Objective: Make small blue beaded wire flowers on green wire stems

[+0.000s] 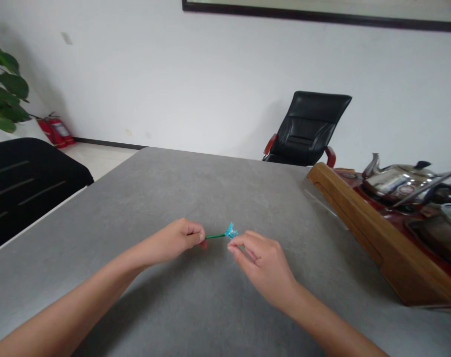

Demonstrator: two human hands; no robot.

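Note:
Held just above the grey table is a small artificial flower (230,231) with sparkly, bead-like blue petals. Its thin green stem (215,236) runs left from the petals, roughly level. My left hand (181,239) is closed in a pinch around the stem's left end. At the flower's head, my right hand (260,263) has thumb and forefinger pinched together by the lower petals. Those fingertips partly cover the petal edge they grip.
The grey table (196,188) spreads under both hands. On the right stands a wooden tea tray (363,228) with a metal kettle (400,181) and a glass-topped pot. Behind the table is a black chair (307,129); another black chair back (35,183) is at the left edge.

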